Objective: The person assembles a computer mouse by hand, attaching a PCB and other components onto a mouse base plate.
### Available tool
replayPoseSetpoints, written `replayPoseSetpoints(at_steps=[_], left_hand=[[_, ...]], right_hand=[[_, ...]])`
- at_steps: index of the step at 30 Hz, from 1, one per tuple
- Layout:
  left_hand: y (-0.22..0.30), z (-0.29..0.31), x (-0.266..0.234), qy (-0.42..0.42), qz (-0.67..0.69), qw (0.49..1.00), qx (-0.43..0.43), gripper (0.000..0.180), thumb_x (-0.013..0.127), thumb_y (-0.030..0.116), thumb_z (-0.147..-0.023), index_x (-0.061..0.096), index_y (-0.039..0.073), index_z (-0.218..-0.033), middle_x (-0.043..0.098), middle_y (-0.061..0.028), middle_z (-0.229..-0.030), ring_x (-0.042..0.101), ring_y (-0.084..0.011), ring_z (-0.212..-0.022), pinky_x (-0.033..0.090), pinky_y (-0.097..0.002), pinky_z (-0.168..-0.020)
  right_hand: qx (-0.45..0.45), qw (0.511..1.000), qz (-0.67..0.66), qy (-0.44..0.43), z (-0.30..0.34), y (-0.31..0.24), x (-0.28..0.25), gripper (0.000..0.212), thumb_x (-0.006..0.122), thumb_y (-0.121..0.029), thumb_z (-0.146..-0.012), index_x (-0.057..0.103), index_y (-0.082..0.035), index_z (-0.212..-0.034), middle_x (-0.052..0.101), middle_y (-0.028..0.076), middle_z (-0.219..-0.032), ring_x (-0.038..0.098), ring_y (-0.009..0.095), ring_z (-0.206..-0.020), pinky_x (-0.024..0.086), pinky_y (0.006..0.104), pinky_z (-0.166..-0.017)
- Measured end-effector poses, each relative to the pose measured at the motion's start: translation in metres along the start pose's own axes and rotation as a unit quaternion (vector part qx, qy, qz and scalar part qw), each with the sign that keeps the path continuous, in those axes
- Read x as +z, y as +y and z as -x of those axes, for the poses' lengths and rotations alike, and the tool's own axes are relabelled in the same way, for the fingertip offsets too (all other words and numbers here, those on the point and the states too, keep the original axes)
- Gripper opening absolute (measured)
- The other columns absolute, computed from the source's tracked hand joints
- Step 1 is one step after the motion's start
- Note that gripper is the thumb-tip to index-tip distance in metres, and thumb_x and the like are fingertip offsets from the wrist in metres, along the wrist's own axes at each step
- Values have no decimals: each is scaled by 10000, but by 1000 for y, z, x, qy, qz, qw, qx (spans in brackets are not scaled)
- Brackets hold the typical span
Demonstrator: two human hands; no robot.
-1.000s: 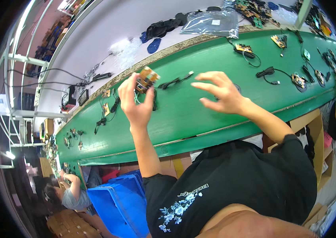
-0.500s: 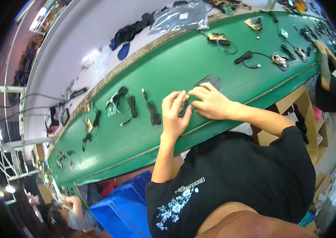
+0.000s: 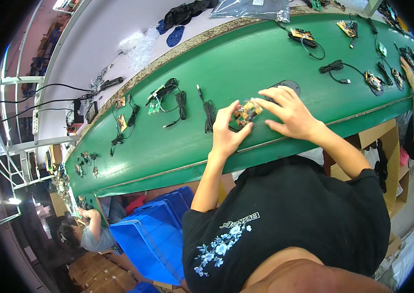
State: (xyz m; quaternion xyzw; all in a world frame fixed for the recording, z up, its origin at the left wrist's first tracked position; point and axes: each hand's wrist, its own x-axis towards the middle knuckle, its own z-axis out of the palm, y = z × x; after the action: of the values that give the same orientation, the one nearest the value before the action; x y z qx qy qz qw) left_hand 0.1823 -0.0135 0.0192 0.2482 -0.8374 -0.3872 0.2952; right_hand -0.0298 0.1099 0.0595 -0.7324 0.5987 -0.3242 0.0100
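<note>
i see the left hand (image 3: 226,133) pinching a yellowish circuit board (image 3: 247,114), a bit up-right of frame center. the right hand (image 3: 291,115) is loosely spread beside it, can't tell if it's touching.

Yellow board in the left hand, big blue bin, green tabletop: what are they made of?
Board: maybe stiff resin, dull; too small to be sure.
Bin: probably hard plastic, smooth, slightly shiny, with sharp straight rims.
Tabletop: perhaps a rubbery plastic sheet; smooth, catching glare.
</note>
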Motion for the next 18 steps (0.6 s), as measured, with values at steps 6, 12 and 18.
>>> replayPoseSetpoints(at_steps=[6, 12, 18], left_hand=[[26, 1, -14, -67, 125, 990, -28, 819, 841, 171, -774, 438, -33, -1458, 632, -174, -1256, 658, -271, -1066, 550, -365, -867], [29, 19, -21, -136, 174, 945, -240, 507, 676, 258, -990, 535, -56, -1361, 680, -108, -962, 644, -132, -855, 513, -260, -711], [21, -12, -53, -299, 250, 895, -216, 284, 657, 245, -1003, 732, -28, -983, 640, 36, -742, 496, -25, -657, 390, -215, -566]], right_hand=[[-63, 997, 3, -54, -36, -24, 15, 836, 795, -174, -728, 451, -65, -1482, 660, 53, -963, 640, 232, -961, 395, 502, -1077], [-49, 977, 8, -207, -32, -4, 5, 797, 737, -136, -792, 422, -136, -1525, 617, 66, -811, 589, 264, -759, 456, 431, -848], [-1, 971, -35, -238, -20, -3, -6, 911, 715, -148, -857, 213, -171, -1617, 639, 123, -769, 621, 332, -721, 472, 441, -718]])
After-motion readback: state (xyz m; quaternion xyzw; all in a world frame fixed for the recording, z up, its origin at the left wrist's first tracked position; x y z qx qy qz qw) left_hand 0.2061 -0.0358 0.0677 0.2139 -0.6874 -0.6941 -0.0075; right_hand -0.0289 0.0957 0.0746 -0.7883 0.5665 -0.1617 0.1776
